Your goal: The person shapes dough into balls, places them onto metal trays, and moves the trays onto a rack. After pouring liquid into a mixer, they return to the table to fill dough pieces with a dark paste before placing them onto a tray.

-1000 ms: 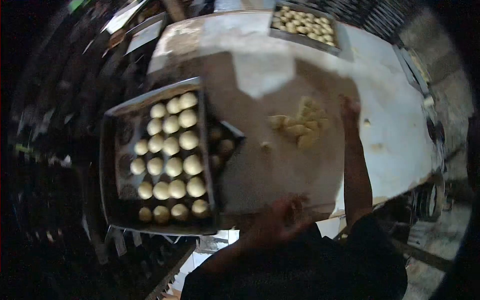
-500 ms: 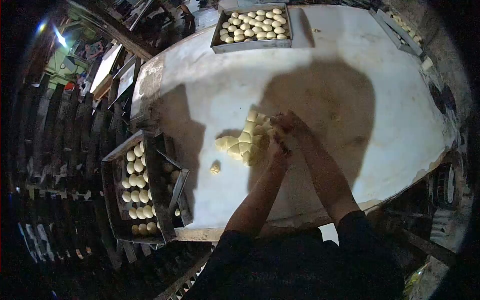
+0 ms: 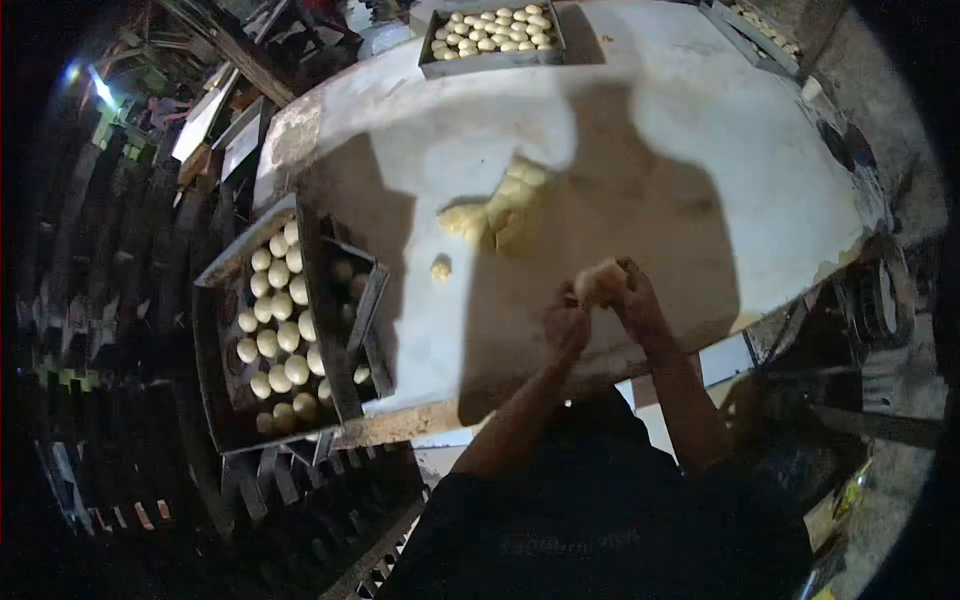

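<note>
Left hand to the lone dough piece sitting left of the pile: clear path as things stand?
Probably yes. The left hand is just right of the lone dough piece, with only bare table between. But both hands seem busy: the right hand holds a dough piece beside it.

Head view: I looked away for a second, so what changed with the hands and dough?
Both hands, left hand and right hand, pulled back from the dough pile toward the body, carrying a dough piece. Pile, small lump and trays stayed put.
</note>
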`<state>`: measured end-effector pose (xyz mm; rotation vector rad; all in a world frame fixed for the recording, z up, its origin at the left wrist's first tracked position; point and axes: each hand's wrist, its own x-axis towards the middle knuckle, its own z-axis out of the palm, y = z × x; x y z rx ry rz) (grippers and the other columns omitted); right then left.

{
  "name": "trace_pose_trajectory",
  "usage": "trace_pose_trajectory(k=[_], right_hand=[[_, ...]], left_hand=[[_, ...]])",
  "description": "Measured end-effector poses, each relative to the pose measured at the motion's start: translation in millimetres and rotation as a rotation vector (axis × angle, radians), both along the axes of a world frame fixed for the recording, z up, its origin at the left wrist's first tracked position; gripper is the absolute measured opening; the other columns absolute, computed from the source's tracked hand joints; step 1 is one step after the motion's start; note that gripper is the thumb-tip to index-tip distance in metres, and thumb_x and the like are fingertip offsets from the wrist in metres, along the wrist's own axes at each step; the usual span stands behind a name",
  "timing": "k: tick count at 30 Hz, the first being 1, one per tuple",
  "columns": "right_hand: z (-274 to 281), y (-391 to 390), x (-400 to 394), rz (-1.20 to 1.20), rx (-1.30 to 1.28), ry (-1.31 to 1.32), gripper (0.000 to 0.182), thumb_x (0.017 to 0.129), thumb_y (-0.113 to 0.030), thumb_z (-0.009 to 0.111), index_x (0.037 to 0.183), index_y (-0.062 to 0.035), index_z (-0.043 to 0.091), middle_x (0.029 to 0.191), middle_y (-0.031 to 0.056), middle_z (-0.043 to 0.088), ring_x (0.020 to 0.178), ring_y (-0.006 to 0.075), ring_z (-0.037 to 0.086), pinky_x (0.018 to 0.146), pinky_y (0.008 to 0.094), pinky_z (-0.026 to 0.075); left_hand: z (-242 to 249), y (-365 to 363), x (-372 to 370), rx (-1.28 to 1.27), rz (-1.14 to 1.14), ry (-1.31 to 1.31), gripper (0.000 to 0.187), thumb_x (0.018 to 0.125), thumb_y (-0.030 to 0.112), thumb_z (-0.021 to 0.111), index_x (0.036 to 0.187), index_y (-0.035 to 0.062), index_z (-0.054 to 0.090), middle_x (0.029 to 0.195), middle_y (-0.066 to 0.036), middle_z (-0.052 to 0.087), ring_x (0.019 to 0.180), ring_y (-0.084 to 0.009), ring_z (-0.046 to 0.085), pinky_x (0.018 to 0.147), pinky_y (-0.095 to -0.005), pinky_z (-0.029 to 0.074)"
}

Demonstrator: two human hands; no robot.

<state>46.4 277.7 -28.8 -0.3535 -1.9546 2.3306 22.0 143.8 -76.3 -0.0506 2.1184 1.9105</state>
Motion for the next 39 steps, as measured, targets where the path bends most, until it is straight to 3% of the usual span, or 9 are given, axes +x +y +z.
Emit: trace_pose_trajectory(k=[4, 9, 12, 16, 20, 25, 28, 31, 39], right_hand=[[21, -60, 37, -0.083, 0.162, 0.116, 0.034, 0.095, -0.028, 0.054, 0.119, -0.0050, 0.046, 0.097, 0.0065, 0.057, 0.086, 0.0134, 0.056, 0.071, 0.0294, 0.050], [24, -21, 40, -0.451, 0.062, 0.142, 0.030, 0.096, -0.028, 0.051, 0.116, -0.0055, 0.048, 0.102, 0.0085, 0.054, 0.090, 0.0158, 0.054, 0.071, 0.0314, 0.049], [-52, 64, 46, -0.506, 0.432, 0.240, 0.028, 0.094, -0.028, 0.052, 0.109, -0.0036, 0.054, 0.100, 0.0077, 0.054, 0.090, 0.0186, 0.054, 0.077, 0.0325, 0.046], [-99, 138, 74, 0.177, 0.881, -0.139, 0.027, 0.088, -0.024, 0.057, 0.104, -0.0023, 0.055, 0.108, 0.0166, 0.052, 0.101, 0.0336, 0.050, 0.095, 0.0482, 0.036], [-68, 131, -6, 0.030, 1.682, 0.449, 0.024, 0.089, -0.027, 0.056, 0.085, -0.0048, 0.050, 0.085, 0.0136, 0.046, 0.079, 0.0284, 0.047, 0.080, 0.0428, 0.040], [-96, 54, -28, 0.034, 1.577, 0.367, 0.025, 0.085, -0.020, 0.057, 0.096, 0.0027, 0.051, 0.100, 0.0234, 0.047, 0.102, 0.0419, 0.046, 0.093, 0.0548, 0.035], [-77, 68, 27, 0.730, 1.266, 0.103, 0.050, 0.087, -0.026, 0.053, 0.120, 0.0110, 0.046, 0.135, 0.0348, 0.036, 0.131, 0.0512, 0.026, 0.111, 0.0579, 0.018], [-130, 134, 25, 0.668, 1.815, 0.233, 0.046, 0.085, -0.025, 0.054, 0.113, 0.0114, 0.050, 0.126, 0.0353, 0.043, 0.123, 0.0527, 0.035, 0.109, 0.0582, 0.022], [-79, 61, -55, 0.397, 1.300, 0.159, 0.022, 0.082, -0.015, 0.057, 0.091, 0.0036, 0.054, 0.105, 0.0276, 0.050, 0.110, 0.0467, 0.045, 0.107, 0.0552, 0.024]], left_hand=[[23, -76, 11, 0.163, 0.189, 0.538, 0.032, 0.086, 0.022, 0.068, 0.104, 0.0037, 0.048, 0.081, -0.005, 0.051, 0.074, -0.0108, 0.048, 0.065, -0.0263, 0.044], [14, -135, 14, 0.430, 0.448, 0.277, 0.027, 0.094, 0.029, 0.056, 0.103, 0.0060, 0.044, 0.081, -0.001, 0.044, 0.074, -0.0090, 0.042, 0.062, -0.0240, 0.039], [-50, -190, 37, 0.146, 0.285, 0.108, 0.028, 0.095, 0.036, 0.051, 0.093, 0.0078, 0.050, 0.081, -0.001, 0.047, 0.075, -0.0118, 0.044, 0.063, -0.0271, 0.039], [-23, -230, 18, -0.721, -0.186, 0.807, 0.019, 0.084, 0.027, 0.061, 0.088, 0.0088, 0.056, 0.083, -0.007, 0.055, 0.085, -0.0256, 0.050, 0.073, -0.0413, 0.041], [5, -192, -44, -0.927, 0.035, 0.789, 0.022, 0.075, 0.023, 0.070, 0.088, 0.0093, 0.061, 0.090, -0.011, 0.058, 0.095, -0.0344, 0.050, 0.081, -0.0486, 0.040], [8, -95, -46, -0.917, -0.199, 0.694, 0.029, 0.076, 0.025, 0.067, 0.096, 0.0064, 0.058, 0.099, -0.019, 0.055, 0.095, -0.0361, 0.050, 0.085, -0.0489, 0.039], [-46, -116, 16, -1.103, -0.496, 0.677, 0.028, 0.079, 0.026, 0.062, 0.098, 0.0052, 0.060, 0.100, -0.018, 0.058, 0.100, -0.0364, 0.052, 0.091, -0.0500, 0.038], [-43, -184, 30, -1.253, -0.467, 0.940, 0.031, 0.079, 0.024, 0.063, 0.101, 0.0036, 0.058, 0.100, -0.018, 0.058, 0.098, -0.0350, 0.053, 0.092, -0.0506, 0.038], [-86, -110, -49, -0.682, 0.155, 0.480, 0.027, 0.078, 0.018, 0.064, 0.102, 0.0083, 0.059, 0.104, -0.014, 0.061, 0.092, -0.0369, 0.057, 0.082, -0.0477, 0.044]])
